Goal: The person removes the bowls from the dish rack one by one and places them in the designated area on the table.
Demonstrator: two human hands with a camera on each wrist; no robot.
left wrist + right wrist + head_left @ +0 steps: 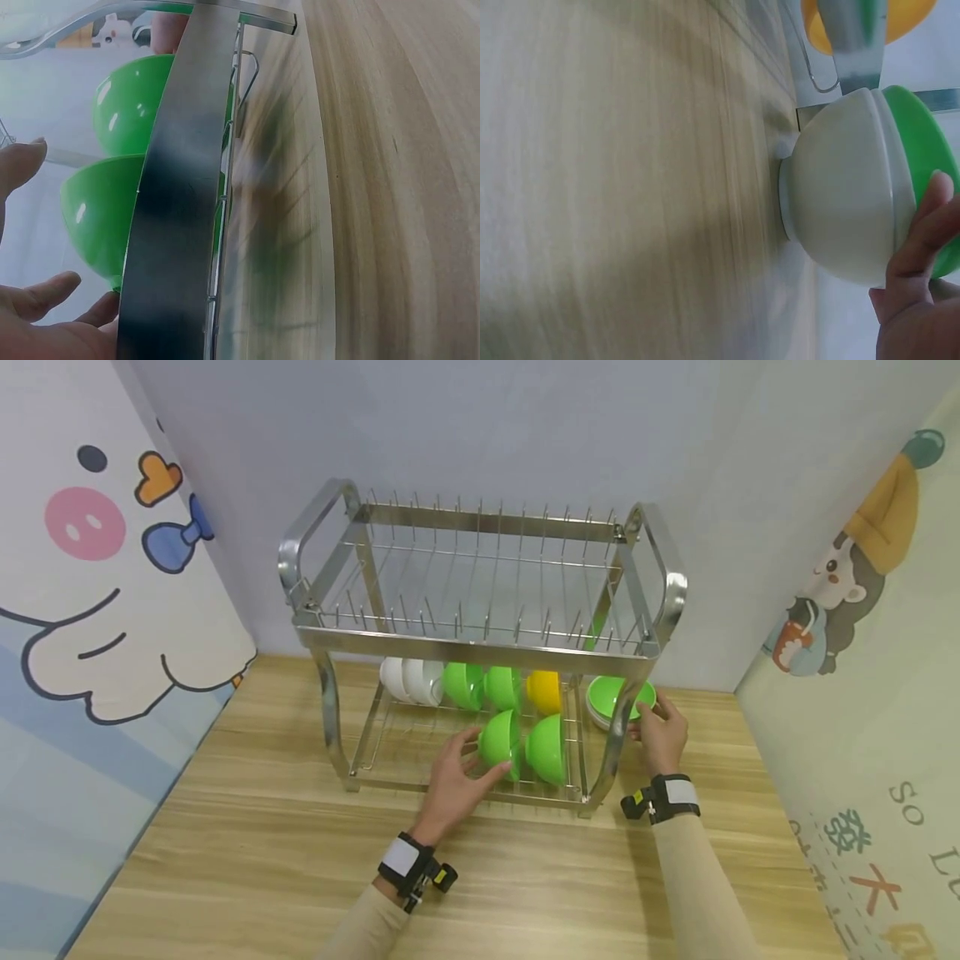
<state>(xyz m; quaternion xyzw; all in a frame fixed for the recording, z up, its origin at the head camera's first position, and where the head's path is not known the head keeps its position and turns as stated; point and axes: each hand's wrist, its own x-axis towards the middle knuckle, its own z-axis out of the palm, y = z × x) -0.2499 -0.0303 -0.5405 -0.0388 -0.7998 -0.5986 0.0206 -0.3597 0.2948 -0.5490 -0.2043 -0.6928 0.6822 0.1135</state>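
Observation:
My left hand (452, 781) is at the front of the rack's lower tier, beside a green bowl (498, 745) standing on its side. Its fingers are near the bowl's base, and the thumb (21, 163) is spread apart from the bowl in the left wrist view. A second green bowl (547, 750) stands in line to the right. At the rack's right side, my right hand (663, 733) pinches the rim of a green bowl (919, 139). That bowl sits nested in white bowls (840, 180), which stand upright on the table.
The metal dish rack (480, 652) has an upper tier of upright prongs. Behind the front bowls stand white bowls (422, 682), green bowls (462, 685) and a yellow bowl (543, 692). Wooden table (247, 860) surrounds the rack, with walls behind and at both sides.

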